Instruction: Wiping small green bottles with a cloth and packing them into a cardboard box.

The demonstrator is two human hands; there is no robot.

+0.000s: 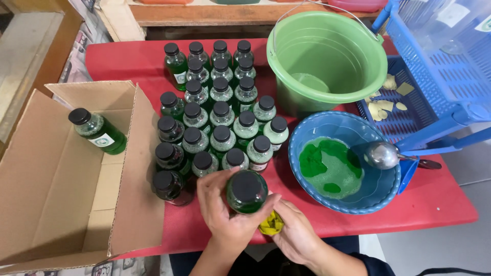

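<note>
Red table (440, 204) crowded: capped bottles (220, 112), blue basin (341, 163), open carton (61, 179)

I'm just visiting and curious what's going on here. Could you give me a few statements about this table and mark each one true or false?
1. The left hand grips a bottle of green liquid. True.
2. The cardboard box holds many bottles. False: only one bottle lies in it.
3. The green bucket is full to the brim. False: only a little liquid shows at its bottom.
4. A metal ladle rests on the blue bowl. True.
5. The right hand touches something yellow. True.
</note>
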